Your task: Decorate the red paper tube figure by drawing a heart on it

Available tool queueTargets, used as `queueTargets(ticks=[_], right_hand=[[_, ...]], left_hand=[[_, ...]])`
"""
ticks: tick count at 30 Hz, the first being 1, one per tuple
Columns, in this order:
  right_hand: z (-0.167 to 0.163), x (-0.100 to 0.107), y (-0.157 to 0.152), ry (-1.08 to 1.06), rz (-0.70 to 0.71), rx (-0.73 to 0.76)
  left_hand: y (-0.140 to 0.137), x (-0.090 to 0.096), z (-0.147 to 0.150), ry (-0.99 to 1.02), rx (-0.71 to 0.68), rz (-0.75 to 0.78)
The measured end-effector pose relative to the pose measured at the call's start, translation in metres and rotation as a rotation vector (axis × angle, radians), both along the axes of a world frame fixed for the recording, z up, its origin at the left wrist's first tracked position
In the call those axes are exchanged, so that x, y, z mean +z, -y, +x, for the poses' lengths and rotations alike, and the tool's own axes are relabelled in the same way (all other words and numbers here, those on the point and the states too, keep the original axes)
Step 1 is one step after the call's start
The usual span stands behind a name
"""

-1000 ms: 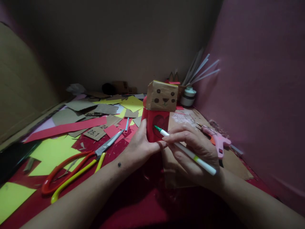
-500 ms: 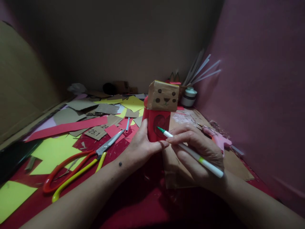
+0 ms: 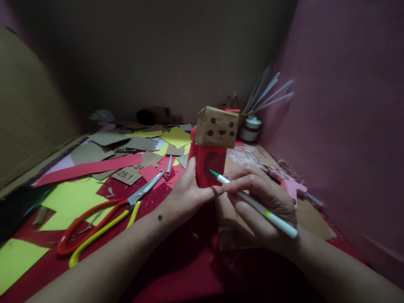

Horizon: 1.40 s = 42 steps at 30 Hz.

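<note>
A cardboard figure with a box head (image 3: 217,128) and a red body (image 3: 205,176) stands upright before me. Dark eyes, cheek dots, a nose and a mouth are drawn on the head. On the red front is a dark heart shape (image 3: 215,162). My left hand (image 3: 191,189) is wrapped round the lower body, its thumb across the front; the other fingers are hidden behind. A white marker (image 3: 252,202) with a green tip is pinched in my right hand (image 3: 261,198). Its tip meets the body at the heart's lower left.
Scissors (image 3: 135,198) with red and yellow handles lie open at left among yellow paper (image 3: 75,202), cardboard scraps (image 3: 128,174) and a red strip (image 3: 91,168). A pink glue gun (image 3: 292,185) lies at right. Behind it stand a lidded jar (image 3: 251,128) and white sticks (image 3: 273,94).
The figure's head has shifted slightly to the right. The marker tip has moved down a little beside the heart, and both hands keep their holds.
</note>
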State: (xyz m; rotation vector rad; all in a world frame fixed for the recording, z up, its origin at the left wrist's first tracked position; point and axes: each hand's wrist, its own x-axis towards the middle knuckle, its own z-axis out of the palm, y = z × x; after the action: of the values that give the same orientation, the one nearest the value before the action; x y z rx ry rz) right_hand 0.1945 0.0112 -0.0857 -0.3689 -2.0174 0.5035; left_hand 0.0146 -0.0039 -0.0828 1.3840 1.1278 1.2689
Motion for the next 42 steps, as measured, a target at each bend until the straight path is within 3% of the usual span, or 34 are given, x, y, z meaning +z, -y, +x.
queueTargets(ticks=[15,25,42], right_hand=[[-0.006,-0.018,-0.004,-0.114,0.007,-0.075],[0.0,-0.012,-0.004,-0.034,0.158,-0.032],[-0.004,-0.013,-0.009,-0.044,0.197,-0.039]], left_hand=[[0.0,-0.004,-0.004,-0.032,0.039,-0.045],[0.001,-0.003,-0.003,-0.049,0.036,-0.006],[-0.001,-0.006,-0.001,-0.039,0.05,0.023]])
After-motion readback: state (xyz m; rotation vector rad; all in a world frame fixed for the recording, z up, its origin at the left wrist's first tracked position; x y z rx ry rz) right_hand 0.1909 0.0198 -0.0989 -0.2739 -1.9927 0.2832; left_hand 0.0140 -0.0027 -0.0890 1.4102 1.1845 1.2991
